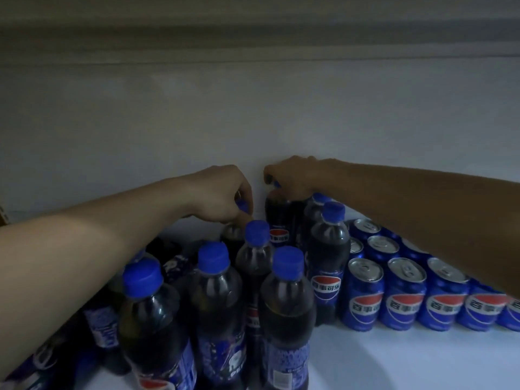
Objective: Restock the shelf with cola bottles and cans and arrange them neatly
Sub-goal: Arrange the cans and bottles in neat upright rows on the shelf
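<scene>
- We see our left hand (pixel 225 192) reaching deep into the white shelf (pixel 394 358), fingers closed around the blue screw cap of a dark plastic cola bottle (pixel 232 237) that stands upright near the back wall (pixel 253 114).
- Our right hand (pixel 292 175) is just beside the left, a narrow gap between them, and it clasps from above the cap of a second dark cola bottle with a red, white and blue label (pixel 281 220); only a sliver of that blue cap shows under the fingers.
- Both gripped bottles stand at the far end of the bottle group, close to the back wall, and they are near each other without our being able to tell whether they touch.
- Nearer to us than the left hand stands a cluster of blue-capped cola bottles (pixel 284 311), upright and packed close; at the lower left some bottles look tilted or lying, though the dim light makes that hard to judge.
- Below the right forearm, blue aluminium cola cans with silver tops (pixel 363 294) stand upright in tidy rows, touching one another, with a tall bottle (pixel 327 263) just beside the leftmost cans.
- In front of the cans, the shelf surface is bare and pale.
</scene>
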A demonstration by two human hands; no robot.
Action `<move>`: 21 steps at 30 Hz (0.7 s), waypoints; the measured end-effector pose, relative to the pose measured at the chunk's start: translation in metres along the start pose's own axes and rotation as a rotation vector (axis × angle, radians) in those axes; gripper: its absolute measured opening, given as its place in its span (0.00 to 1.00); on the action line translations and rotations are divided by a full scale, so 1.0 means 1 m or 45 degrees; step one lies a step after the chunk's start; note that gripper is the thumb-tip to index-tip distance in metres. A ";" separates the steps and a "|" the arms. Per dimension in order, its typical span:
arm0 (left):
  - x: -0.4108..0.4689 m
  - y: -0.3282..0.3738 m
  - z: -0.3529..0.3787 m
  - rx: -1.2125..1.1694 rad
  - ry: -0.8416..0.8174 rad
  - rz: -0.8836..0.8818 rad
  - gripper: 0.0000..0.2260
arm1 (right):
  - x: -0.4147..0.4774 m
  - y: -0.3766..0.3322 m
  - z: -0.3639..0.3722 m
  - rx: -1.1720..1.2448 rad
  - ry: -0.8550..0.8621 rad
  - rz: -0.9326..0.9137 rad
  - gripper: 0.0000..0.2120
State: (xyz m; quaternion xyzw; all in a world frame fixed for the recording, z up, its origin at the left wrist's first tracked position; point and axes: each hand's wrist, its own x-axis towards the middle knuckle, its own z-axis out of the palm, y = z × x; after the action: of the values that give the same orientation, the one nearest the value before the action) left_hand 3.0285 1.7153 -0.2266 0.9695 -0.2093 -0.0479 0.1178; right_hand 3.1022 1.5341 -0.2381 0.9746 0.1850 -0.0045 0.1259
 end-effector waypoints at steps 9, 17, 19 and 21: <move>-0.006 0.027 -0.073 -0.326 0.547 0.034 0.08 | -0.053 -0.004 -0.048 1.322 0.188 -0.248 0.26; -0.062 0.066 -0.087 -0.778 0.973 0.064 0.14 | -0.099 -0.030 -0.083 1.167 0.637 -0.251 0.34; -0.079 0.071 -0.083 -0.852 0.873 -0.024 0.19 | -0.112 -0.024 -0.085 1.263 0.711 -0.198 0.33; -0.087 0.065 -0.073 -0.695 0.648 -0.150 0.25 | -0.117 -0.020 -0.087 1.365 0.755 -0.155 0.32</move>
State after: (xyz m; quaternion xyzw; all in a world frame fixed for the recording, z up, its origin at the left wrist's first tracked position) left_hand 2.9342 1.7096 -0.1360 0.8937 -0.0966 0.1336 0.4172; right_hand 2.9825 1.5314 -0.1517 0.8498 0.2394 0.1673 -0.4389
